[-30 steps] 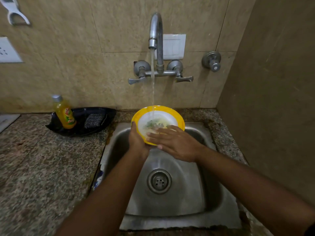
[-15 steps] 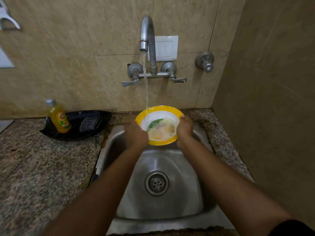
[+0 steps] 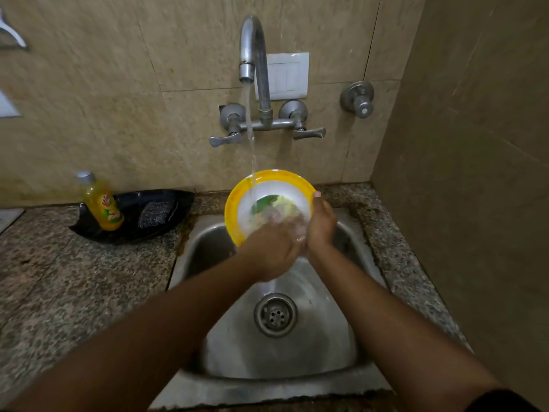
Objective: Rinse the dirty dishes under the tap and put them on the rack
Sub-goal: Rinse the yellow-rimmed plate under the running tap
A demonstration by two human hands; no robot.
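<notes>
Head view, plate (image 3: 234, 203): yellow-rimmed, tilting toward the tap (image 3: 248, 49) over the far sink (image 3: 365, 239) so the stream is sluicing food scraps down
Right hand (image 3: 320, 221): gripping the plate's right rim, thumb on top, steadying it
Left hand (image 3: 273, 248): blurred, fingers flat, rubbing the plate's face
Rack: out of sight

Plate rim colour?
Yellow rim on the plate, white inside; head view, the only one.
</notes>
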